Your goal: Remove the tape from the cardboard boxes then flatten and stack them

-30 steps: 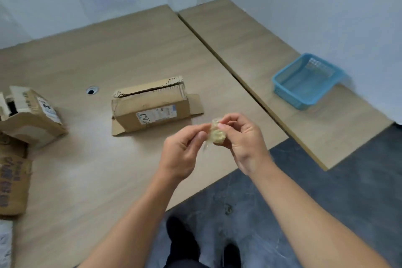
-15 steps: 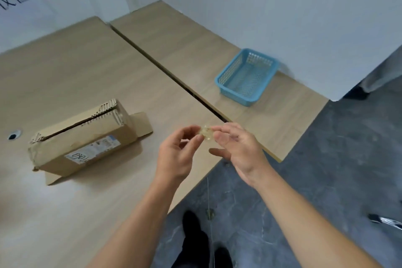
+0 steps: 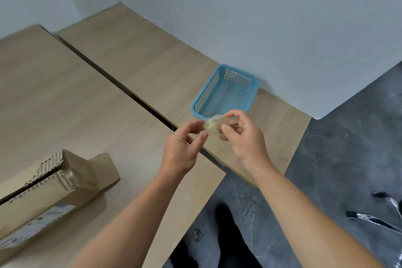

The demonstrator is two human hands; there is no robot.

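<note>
- Since a second ago, the tape wad (image 3: 214,125) has come up to the near rim of the blue basket (image 3: 241,73).
- The right hand (image 3: 243,137) pinches it between thumb and fingers.
- The left hand (image 3: 180,150) is half curled, its index tip on the wad; whether it grips cannot be told.
- The cardboard box (image 3: 43,198) lies on the worktop (image 3: 65,104), well left of the basket.

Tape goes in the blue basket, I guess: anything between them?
Nothing visible does. The crumpled clear tape wad, pinched by the left hand and right hand, hangs right by the near rim of the blue plastic mesh basket.
</note>
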